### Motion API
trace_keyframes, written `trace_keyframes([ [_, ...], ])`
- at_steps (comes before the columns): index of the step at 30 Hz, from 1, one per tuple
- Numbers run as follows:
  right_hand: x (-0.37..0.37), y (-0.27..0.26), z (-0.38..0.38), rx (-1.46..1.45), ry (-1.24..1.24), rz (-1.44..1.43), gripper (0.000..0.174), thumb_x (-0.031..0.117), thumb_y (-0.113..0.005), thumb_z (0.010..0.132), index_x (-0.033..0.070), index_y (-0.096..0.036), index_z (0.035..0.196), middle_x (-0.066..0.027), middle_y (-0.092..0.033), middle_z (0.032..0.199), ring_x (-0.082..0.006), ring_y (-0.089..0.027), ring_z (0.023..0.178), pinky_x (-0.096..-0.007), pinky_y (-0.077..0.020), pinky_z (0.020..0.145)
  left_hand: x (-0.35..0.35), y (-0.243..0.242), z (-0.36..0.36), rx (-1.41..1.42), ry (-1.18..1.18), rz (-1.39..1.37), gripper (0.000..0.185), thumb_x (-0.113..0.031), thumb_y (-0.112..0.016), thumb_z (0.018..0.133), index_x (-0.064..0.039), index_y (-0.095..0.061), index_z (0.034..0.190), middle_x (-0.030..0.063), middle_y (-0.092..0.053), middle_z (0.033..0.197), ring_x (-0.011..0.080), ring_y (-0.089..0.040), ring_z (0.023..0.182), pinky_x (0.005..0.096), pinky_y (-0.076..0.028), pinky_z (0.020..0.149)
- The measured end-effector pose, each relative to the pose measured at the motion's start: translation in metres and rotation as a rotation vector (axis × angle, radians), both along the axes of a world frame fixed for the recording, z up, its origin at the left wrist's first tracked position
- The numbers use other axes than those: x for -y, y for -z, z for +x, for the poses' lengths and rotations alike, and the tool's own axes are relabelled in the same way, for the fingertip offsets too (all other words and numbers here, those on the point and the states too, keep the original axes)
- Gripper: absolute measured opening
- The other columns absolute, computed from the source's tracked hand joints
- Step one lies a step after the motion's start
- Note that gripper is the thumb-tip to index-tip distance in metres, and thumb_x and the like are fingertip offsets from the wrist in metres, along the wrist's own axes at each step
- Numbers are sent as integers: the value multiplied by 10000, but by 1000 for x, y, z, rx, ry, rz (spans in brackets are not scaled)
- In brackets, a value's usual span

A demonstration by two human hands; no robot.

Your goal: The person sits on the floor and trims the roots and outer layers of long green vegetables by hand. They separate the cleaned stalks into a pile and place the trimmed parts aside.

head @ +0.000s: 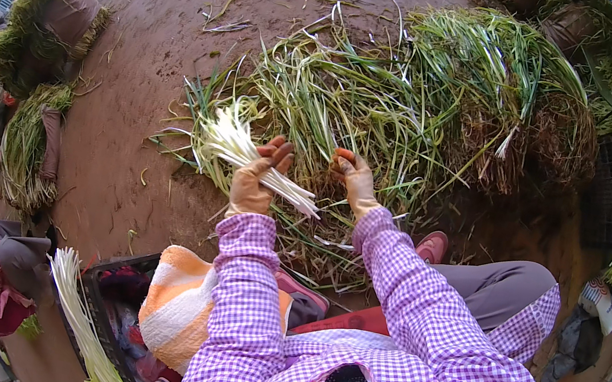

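Note:
My left hand [259,180] is closed around a bundle of peeled white leek-like stalks [229,139]. Their pale cut ends point to the lower right, and the leafy ends fan out to the upper left. Just to the right, my right hand [355,178] has its fingertips drawn together over the loose heap; whether a stalk is between them is hard to make out. Both hands seem to be in thin, soiled coverings. Under and beyond them spreads the heap of green stalks [352,98], tangled, with brown roots and dry leaves.
A thicker rooted bundle [500,84] stands at the right of the heap. Finished white stalks [88,330] lie across a black crate [111,304], near a striped towel [181,303]. Wrapped bundles [72,12] line the left, and another person [0,279] sits at lower left.

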State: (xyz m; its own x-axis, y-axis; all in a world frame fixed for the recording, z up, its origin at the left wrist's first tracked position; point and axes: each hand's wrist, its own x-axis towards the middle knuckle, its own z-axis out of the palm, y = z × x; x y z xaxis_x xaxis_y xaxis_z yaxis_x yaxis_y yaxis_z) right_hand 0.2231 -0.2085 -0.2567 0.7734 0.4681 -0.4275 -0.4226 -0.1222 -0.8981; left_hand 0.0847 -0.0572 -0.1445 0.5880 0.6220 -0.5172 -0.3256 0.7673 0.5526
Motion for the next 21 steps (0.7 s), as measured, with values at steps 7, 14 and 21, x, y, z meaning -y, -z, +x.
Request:
trace_keyframes([
  [7,-33,0,41,310,-1049,-1245,309,203,-510,984,-18,-657,1143,-177,-684,1081,-257,-680,918,-360,-552,841,-19,-79,-32,634,5,-67,305,-140,-521,980,30,-568,1229,185,-691,994,58,-382,460,212,-327,432],
  [14,-28,23,-4,519,-1008,-1012,458,465,-595,921,36,-711,1030,-154,-706,948,-249,-695,845,-392,-546,777,-8,-64,-35,614,-106,-151,522,-345,-575,961,35,-505,1311,58,-630,728,50,-337,381,211,-285,371],
  [21,-42,16,-4,527,-981,-1086,399,408,-604,923,62,-670,1110,-117,-706,979,-266,-686,940,-398,-535,809,-1,-69,-22,427,29,-23,328,-128,-599,938,20,-566,1229,112,-673,896,148,-602,637,290,-504,603],
])
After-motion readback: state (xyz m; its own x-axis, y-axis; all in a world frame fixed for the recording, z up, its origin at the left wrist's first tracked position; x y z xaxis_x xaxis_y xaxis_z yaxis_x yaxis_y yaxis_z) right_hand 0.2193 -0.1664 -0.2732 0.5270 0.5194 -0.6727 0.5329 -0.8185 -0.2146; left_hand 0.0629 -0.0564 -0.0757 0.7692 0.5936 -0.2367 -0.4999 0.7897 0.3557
